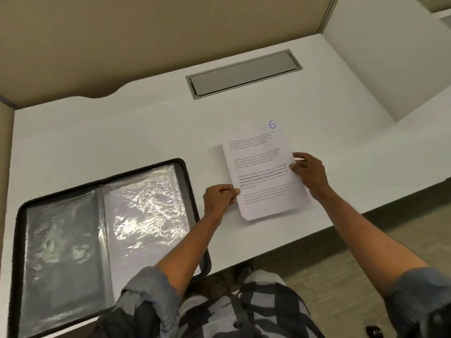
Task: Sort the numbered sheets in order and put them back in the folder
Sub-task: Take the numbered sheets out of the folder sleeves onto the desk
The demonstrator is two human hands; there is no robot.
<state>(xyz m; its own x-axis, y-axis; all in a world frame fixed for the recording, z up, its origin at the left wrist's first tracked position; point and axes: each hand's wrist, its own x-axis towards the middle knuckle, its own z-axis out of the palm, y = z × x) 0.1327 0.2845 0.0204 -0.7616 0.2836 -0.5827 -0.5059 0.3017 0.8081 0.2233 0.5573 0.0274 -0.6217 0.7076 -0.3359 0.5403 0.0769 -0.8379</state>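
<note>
Your white sheet [263, 172] carries black print and a blue handwritten 6 [272, 124], your folder [186, 174] is black-rimmed with glossy grey pockets [63, 240], the desk [122, 132] white, its hatch [244, 73] grey, the partition [146, 32] beige, your cuffs [148, 296] blue-grey, your garment [268, 311] checked black and grey.

A blue handwritten "6" [272, 124] stands in the far corner of the sheet [263, 152], beyond the right hand [308, 173]. Between that hand and the left hand [218, 200], a bold printed line [262, 175] includes "Defined by a slower pace" (the paler paragraphs are too small to read).
</note>
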